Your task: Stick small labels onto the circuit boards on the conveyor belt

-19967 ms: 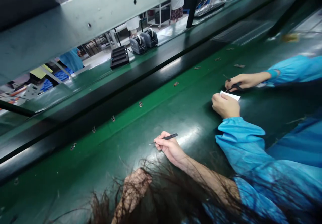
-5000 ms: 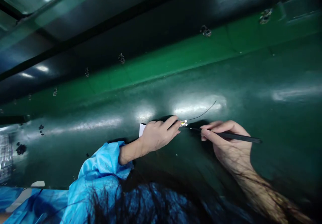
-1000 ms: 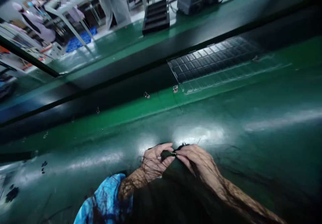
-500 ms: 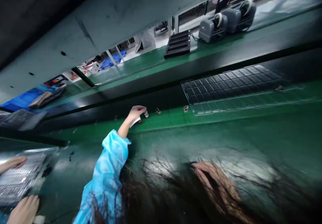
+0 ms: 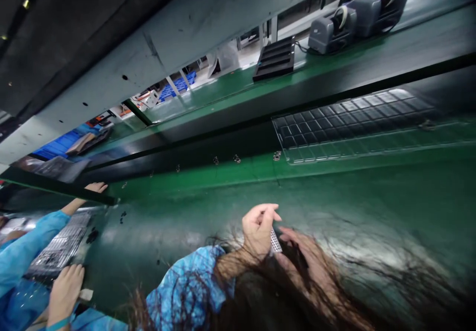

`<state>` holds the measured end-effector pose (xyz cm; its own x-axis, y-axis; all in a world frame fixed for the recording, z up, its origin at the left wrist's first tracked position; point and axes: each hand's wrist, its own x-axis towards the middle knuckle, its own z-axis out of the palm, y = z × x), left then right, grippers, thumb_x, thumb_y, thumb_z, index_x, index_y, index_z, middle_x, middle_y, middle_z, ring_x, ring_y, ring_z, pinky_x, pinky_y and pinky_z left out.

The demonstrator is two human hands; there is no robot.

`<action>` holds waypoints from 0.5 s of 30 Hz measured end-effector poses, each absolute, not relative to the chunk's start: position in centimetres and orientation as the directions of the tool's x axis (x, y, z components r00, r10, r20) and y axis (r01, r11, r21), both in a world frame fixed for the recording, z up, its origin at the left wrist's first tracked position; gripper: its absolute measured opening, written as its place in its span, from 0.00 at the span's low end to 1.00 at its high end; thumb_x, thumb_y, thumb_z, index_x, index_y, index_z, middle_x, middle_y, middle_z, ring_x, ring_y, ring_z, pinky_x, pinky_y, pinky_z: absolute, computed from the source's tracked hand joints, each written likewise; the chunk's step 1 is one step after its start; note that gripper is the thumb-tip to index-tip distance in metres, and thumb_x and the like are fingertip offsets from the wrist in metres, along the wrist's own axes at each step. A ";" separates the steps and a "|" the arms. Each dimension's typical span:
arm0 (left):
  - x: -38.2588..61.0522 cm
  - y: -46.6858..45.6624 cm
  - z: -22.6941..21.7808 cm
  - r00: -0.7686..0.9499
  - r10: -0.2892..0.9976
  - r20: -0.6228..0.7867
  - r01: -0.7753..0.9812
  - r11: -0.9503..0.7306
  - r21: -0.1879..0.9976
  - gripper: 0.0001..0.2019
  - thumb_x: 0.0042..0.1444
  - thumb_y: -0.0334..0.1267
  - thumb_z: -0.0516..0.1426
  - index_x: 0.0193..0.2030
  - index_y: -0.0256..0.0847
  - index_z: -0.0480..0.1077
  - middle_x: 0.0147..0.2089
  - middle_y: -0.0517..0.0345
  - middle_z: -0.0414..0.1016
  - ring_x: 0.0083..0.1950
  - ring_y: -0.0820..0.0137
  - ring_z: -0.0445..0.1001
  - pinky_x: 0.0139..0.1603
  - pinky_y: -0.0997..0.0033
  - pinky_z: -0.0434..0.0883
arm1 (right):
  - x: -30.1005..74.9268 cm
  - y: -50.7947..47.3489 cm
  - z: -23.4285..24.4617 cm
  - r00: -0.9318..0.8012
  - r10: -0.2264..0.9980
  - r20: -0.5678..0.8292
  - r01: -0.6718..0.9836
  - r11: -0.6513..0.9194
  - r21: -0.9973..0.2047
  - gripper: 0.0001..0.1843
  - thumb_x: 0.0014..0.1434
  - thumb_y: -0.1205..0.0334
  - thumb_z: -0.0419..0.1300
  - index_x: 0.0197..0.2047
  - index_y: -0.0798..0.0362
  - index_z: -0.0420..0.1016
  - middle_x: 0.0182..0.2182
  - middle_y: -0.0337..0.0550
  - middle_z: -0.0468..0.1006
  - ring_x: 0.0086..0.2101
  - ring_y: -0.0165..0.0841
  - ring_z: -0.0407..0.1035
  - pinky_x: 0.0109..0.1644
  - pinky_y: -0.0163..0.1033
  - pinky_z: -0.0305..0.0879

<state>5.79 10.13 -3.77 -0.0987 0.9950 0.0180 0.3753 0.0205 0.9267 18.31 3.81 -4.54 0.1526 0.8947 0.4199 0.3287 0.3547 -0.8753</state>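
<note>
My left hand is raised over the dark green bench and pinches a small white dotted strip between thumb and fingers. My right hand lies just right of it, almost touching the strip. Its fingers are curled around a dark slim tool that looks like black tweezers. Loose hair covers much of the hand. Several tiny metal parts sit along the bright green belt beyond my hands.
A clear gridded tray lies on the belt at the right. At the left, a co-worker in blue sleeves has hands at a grey parts tray. A black rack and grey label dispensers stand on the far bench.
My left hand has drawn back from the belt's row of small parts to beside my right hand, and now holds the white strip. The view has swung left, showing more of the co-worker.
</note>
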 end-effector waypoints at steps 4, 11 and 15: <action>6.4 9.2 -4.0 -0.027 1.000 -0.016 0.558 0.028 0.830 0.18 0.64 0.44 0.62 0.59 0.70 0.80 0.44 0.43 0.87 0.42 0.53 0.87 0.32 0.53 0.80 | 18.2 3.2 -3.8 0.094 0.909 0.406 0.362 0.349 -0.864 0.24 0.59 0.53 0.65 0.57 0.18 0.77 0.37 0.33 0.89 0.33 0.54 0.85 0.30 0.57 0.87; 4.5 7.6 -1.4 0.257 0.946 -0.200 0.187 0.154 0.970 0.21 0.55 0.51 0.69 0.56 0.54 0.80 0.53 0.42 0.86 0.45 0.54 0.87 0.45 0.54 0.85 | 21.0 3.2 -3.3 0.194 0.911 0.365 0.331 0.290 -0.898 0.14 0.68 0.60 0.60 0.52 0.31 0.81 0.39 0.35 0.89 0.35 0.42 0.86 0.38 0.43 0.87; 3.9 6.8 -0.5 0.304 0.923 -0.237 0.165 0.194 0.967 0.19 0.50 0.51 0.70 0.48 0.47 0.83 0.41 0.45 0.88 0.40 0.55 0.86 0.44 0.54 0.85 | 22.0 3.1 -3.1 0.155 0.903 0.400 0.327 0.335 -0.884 0.13 0.68 0.63 0.61 0.49 0.37 0.83 0.38 0.37 0.89 0.33 0.38 0.85 0.34 0.38 0.83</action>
